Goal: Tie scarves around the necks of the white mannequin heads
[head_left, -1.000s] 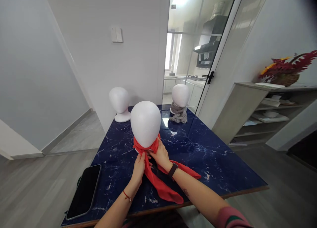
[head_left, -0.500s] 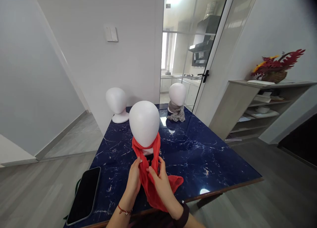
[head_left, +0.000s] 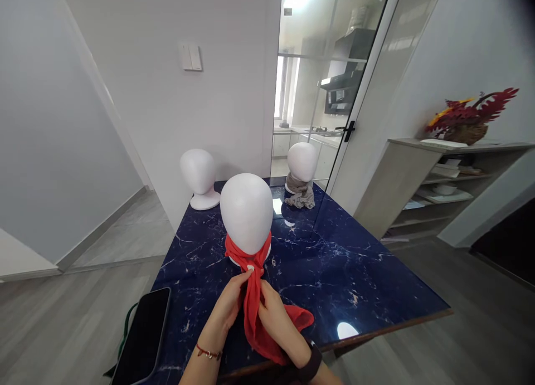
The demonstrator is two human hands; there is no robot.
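three white heads on the dark blue surface (head_left: 334,273): front head (head_left: 246,212), rear left head (head_left: 198,170), rear right head (head_left: 302,161). two scarves: red scarf (head_left: 252,312) around the front head's neck, ends trailing toward the near edge; grey scarf (head_left: 301,196) around the rear right head's neck. one phone (head_left: 142,337), near left corner. hands: left hand (head_left: 229,302) narrow, fingers pinching the red scarf just below the neck; right hand (head_left: 275,313) curled on the same hanging cloth, some fingers hidden behind it. flower basket (head_left: 466,133) atop the shelf (head_left: 371,195), far right; hands cover part of the red scarf
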